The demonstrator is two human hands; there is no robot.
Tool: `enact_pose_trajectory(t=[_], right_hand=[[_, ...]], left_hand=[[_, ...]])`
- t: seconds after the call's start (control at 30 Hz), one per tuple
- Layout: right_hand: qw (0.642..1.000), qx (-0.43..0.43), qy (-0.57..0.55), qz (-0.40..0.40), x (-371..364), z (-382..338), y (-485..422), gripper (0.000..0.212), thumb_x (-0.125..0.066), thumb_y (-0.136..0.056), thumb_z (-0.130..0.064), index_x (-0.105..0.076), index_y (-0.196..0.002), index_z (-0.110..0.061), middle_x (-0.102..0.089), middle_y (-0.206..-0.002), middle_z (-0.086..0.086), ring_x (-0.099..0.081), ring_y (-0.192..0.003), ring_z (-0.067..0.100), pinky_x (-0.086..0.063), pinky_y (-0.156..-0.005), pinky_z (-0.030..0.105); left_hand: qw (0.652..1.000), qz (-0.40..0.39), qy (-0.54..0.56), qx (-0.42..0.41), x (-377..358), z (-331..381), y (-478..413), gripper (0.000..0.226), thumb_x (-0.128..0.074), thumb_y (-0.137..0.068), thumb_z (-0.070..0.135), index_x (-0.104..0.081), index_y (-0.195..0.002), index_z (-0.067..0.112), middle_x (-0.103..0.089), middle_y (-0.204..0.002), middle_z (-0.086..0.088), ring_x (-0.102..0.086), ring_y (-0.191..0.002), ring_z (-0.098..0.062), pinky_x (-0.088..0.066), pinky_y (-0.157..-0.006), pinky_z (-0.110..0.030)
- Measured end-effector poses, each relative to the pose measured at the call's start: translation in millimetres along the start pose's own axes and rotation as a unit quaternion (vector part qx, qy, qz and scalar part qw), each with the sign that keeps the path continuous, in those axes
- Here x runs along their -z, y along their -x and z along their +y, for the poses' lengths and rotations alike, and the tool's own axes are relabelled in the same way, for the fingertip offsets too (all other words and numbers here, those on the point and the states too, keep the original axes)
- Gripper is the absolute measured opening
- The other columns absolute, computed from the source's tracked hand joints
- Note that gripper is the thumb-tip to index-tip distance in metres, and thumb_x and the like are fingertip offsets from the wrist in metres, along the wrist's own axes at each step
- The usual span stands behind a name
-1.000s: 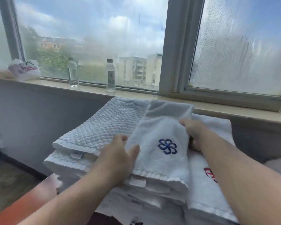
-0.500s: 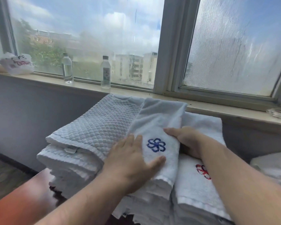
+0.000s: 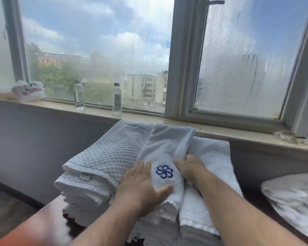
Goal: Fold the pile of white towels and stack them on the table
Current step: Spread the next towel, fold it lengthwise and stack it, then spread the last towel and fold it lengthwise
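A head-worn camera looked down at a dark wooden table (image 3: 48, 226) pushed up to a window sill. Far left on the sill (image 3: 100, 110) sat a crumpled white bag (image 3: 28, 90), then 2 clear water bottles (image 3: 79, 94), standing upright and apart. On the table, a stack of folded white towels (image 3: 89, 190) rose in layers, topped at left by a quilted towel (image 3: 112, 153). Lying across its right edge was a narrow logo towel (image 3: 165, 157) with a blue pinwheel emblem, its long axis running away from the person toward the window. The left hand (image 3: 142, 187) lay flat on this towel's left side, fingers spread and straight, thumb pressing below the emblem. The right hand (image 3: 190, 169) sat just right of the emblem, fingers curled into the towel's bunched right edge, gripping it. Both hands flanked the towel closely; neither was clearly nearer. Right of them, a second folded pile (image 3: 215, 167) sat lower, touching the first. At the far right, a loose heap of white cloth (image 3: 292, 201) lay blurred. Any squaring of the towel likely ran along that lengthwise axis.
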State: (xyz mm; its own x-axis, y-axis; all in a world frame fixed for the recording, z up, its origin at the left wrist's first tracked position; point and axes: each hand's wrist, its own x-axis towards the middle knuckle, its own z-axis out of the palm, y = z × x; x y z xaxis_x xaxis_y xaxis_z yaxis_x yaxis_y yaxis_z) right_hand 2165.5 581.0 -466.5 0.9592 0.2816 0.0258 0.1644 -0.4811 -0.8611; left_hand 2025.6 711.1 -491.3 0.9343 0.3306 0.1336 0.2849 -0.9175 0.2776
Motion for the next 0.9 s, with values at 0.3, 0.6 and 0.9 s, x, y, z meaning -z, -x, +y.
enact_pose_trajectory(t=[0.3, 0.6, 0.9], right_hand=[[0.992, 0.011, -0.121, -0.042, 51.3, 17.9, 78.8, 0.013, -0.057, -0.094, -0.009, -0.069, -0.097, -0.013, -0.074, -0.091, 0.016, -0.066, -0.080, 0.025, -0.054, -0.069, 0.033], [0.959, 0.015, -0.270, 0.086, 131.7, 92.2, 160.3, 0.023, -0.045, -0.095, 0.006, -0.064, -0.097, -0.005, -0.067, -0.076, 0.011, -0.065, -0.063, 0.019, -0.053, -0.055, 0.026], [0.935, -0.067, -0.175, 0.300, 204.7, 242.1, 213.4, 0.026, -0.047, -0.090, 0.007, -0.064, -0.085, -0.012, -0.064, -0.074, 0.008, -0.058, -0.054, 0.011, -0.046, -0.048, 0.021]], left_hand=[[1.000, 0.010, 0.007, -0.019, 12.1, 23.5, 40.9, 0.078, -0.032, -0.101, 0.061, -0.009, -0.161, 0.017, -0.006, -0.169, -0.011, -0.006, -0.155, -0.027, -0.007, -0.125, -0.041], [0.972, 0.083, 0.157, -0.155, 20.0, 103.2, 115.9, 0.058, -0.051, -0.100, 0.044, -0.037, -0.152, 0.023, -0.041, -0.153, 0.001, -0.027, -0.143, -0.018, -0.022, -0.117, -0.030], [0.929, 0.056, 0.252, -0.266, -64.6, 223.5, 139.1, 0.036, -0.059, -0.095, 0.028, -0.060, -0.131, 0.028, -0.054, -0.127, 0.011, -0.046, -0.119, -0.008, -0.035, -0.104, -0.022]])
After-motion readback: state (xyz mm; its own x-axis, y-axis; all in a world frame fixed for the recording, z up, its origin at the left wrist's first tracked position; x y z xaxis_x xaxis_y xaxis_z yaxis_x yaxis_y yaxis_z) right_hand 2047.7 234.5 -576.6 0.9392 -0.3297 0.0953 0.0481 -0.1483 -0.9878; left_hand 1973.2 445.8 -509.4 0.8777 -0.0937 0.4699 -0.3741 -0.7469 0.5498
